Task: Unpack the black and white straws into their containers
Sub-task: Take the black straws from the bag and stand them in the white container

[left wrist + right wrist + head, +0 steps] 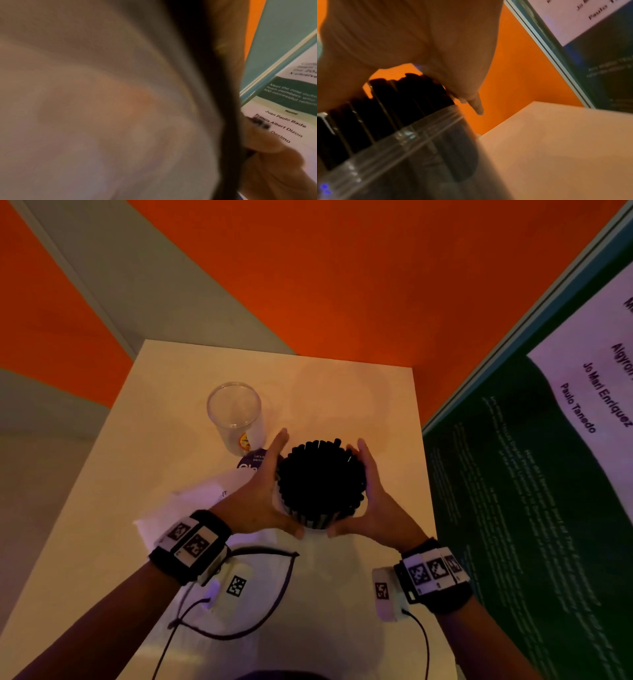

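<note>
A thick bundle of black straws (322, 477) stands upright in a clear container (317, 523) near the middle of the white table. My left hand (265, 491) cups its left side and my right hand (373, 494) its right side; the fingers lie along the bundle and the thumbs wrap round the front. In the right wrist view the straws (393, 108) stick up above the clear rim (419, 135), with my right hand (419, 40) against their tops. The left wrist view is mostly blurred, with a dark band of straws (214, 94). No white straws show.
An empty clear cup (236, 416) with a small sticker stands behind my left hand. White packaging (191, 508) lies under my left forearm. A green and white poster board (548, 440) stands along the table's (359, 392) right edge, and an orange wall rises behind.
</note>
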### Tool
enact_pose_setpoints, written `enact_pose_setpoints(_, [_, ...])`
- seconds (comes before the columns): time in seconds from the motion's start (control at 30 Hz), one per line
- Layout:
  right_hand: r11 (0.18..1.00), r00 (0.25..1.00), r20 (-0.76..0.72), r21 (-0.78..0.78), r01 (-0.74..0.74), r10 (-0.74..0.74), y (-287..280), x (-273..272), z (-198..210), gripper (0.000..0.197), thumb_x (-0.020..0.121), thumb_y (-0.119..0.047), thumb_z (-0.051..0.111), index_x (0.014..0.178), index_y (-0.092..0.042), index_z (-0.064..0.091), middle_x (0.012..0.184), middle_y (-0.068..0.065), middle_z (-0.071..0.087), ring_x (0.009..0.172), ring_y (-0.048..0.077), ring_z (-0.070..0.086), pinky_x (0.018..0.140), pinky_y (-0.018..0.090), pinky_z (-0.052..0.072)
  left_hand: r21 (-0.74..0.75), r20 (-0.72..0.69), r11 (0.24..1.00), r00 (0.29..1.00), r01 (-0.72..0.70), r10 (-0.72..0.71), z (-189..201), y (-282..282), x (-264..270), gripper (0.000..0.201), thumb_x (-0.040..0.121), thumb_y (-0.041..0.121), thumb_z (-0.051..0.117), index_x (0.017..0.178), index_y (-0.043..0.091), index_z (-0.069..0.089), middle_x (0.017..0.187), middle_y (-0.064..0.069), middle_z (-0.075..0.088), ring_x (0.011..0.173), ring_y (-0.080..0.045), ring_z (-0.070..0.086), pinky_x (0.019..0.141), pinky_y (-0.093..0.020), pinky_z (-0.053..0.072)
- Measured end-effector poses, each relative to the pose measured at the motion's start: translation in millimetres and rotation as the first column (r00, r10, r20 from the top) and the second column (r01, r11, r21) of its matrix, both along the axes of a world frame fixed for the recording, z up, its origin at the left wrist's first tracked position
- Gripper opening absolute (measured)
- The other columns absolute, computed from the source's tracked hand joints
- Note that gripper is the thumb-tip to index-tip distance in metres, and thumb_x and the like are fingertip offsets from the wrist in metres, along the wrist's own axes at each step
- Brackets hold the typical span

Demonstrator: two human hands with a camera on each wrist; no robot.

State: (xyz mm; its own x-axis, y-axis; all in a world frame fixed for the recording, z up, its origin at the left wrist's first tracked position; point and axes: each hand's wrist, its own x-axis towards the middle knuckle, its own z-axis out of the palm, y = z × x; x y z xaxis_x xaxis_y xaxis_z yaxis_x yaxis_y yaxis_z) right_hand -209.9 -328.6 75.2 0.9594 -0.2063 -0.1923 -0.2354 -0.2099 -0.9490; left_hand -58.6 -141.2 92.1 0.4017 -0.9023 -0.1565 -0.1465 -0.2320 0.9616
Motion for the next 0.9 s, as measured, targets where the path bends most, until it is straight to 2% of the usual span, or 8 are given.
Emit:
enact_pose_setpoints(0.07, [0.999,0.998,-0.05,-0.014,-0.042,0.042,-3.0,-1.5,-5.3,0.147,0.055,-0.033,0.091,0.144,-0.042,-0.026,0.157,-0.024,-0.01,0.141,-0.011,0.004,0.098,-0.008,0.019,0.027,0.038,1.0,0.999,-0.013,0.012,12.1,6.8,2.5,0.141,0.054,0.034,0.091,0.146,0.036,-0.016,0.15,0.03,-0.003,0.132,0.024,0.002,0.112,-0.013,0.018])
enact_pose_setpoints(0.13, [0.999,0.997,-0.061,-0.016,-0.042,0.041,-4.7,-2.3,-11.8,0.149,0.057,-0.027,0.091,0.143,-0.04,-0.03,0.158,-0.019,-0.012,0.14,-0.011,0.005,0.097,-0.007,0.022,-0.015,0.24,1.0,0.971,-0.016,0.019,23.9,5.1,1.5,0.122,0.059,0.067,0.075,0.145,0.042,-0.008,0.157,0.018,-0.009,0.144,0.002,-0.005,0.119,-0.037,0.009])
enact_pose_setpoints(0.27, [0.999,0.998,-0.036,0.009,-0.044,0.044,2.2,-0.3,-21.2,0.144,0.062,-0.017,0.089,0.145,-0.032,-0.028,0.156,-0.025,-0.003,0.14,-0.011,0.013,0.103,0.006,0.034,0.08,0.796,0.995,0.597,0.056,-0.097,29.6,-32.8,-15.1,0.086,0.08,0.08,0.034,0.149,0.04,0.004,0.161,0.007,-0.004,0.147,-0.018,-0.011,0.113,-0.063,0.002])
enact_pose_setpoints(0.4, [0.999,1.0,0.011,-0.045,-0.017,0.017,9.9,2.2,-30.2,0.141,0.058,-0.023,0.091,0.144,-0.043,-0.02,0.148,-0.04,-0.001,0.136,-0.022,0.009,0.098,-0.002,0.03,0.402,0.845,0.913,0.356,0.066,-0.398,13.5,-61.5,-27.8,0.079,0.082,0.08,0.015,0.149,0.04,0.001,0.161,0.002,-0.005,0.147,-0.025,-0.011,0.109,-0.068,0.002])
enact_pose_setpoints(0.53, [0.996,0.999,0.04,-0.09,0.011,-0.008,15.1,2.4,-37.0,0.142,0.054,-0.024,0.093,0.144,-0.046,-0.014,0.151,-0.039,-0.003,0.14,-0.017,0.003,0.104,-0.002,0.022,0.414,0.845,0.906,0.335,0.085,-0.417,5.0,-64.4,-24.6,0.076,0.084,0.079,0.009,0.149,0.041,0.002,0.161,0.001,-0.003,0.147,-0.027,-0.003,0.11,-0.066,0.007])
enact_pose_setpoints(0.67, [0.994,0.995,0.09,-0.1,0.046,-0.037,16.5,3.8,-38.7,0.135,0.057,-0.027,0.092,0.149,-0.034,-0.007,0.153,-0.033,0.001,0.141,-0.014,0.007,0.103,-0.001,0.024,0.449,0.824,0.887,0.334,0.11,-0.459,14.3,-65.3,-22.9,0.08,0.082,0.08,0.011,0.148,0.04,-0.01,0.159,0.001,-0.016,0.146,-0.025,-0.016,0.11,-0.066,-0.001])
enact_pose_setpoints(0.83, [0.993,0.988,0.101,0.008,0.114,-0.114,9.2,-0.7,-35.5,0.121,0.059,-0.01,0.09,0.149,-0.02,0.01,0.152,-0.009,0.026,0.136,-0.007,0.03,0.099,0.005,0.036,0.111,0.822,0.991,0.567,-0.073,-0.05,31.1,-15.3,-10.6,0.085,0.082,0.077,0.031,0.151,0.031,0.01,0.161,-0.002,0.002,0.147,-0.023,-0.008,0.115,-0.058,0.001])
enact_pose_setpoints(0.9, [0.987,0.98,0.119,0.037,0.157,-0.16,4.4,0.1,-33.0,0.116,0.057,0.005,0.088,0.144,-0.02,0.015,0.147,-0.007,0.029,0.132,-0.002,0.035,0.098,0.006,0.038,0.212,0.779,0.969,0.621,-0.126,-0.09,22.4,26.9,-4.3,0.096,0.076,0.083,0.036,0.151,0.031,0.008,0.161,0.0,-0.001,0.147,-0.021,-0.009,0.116,-0.054,0.006])
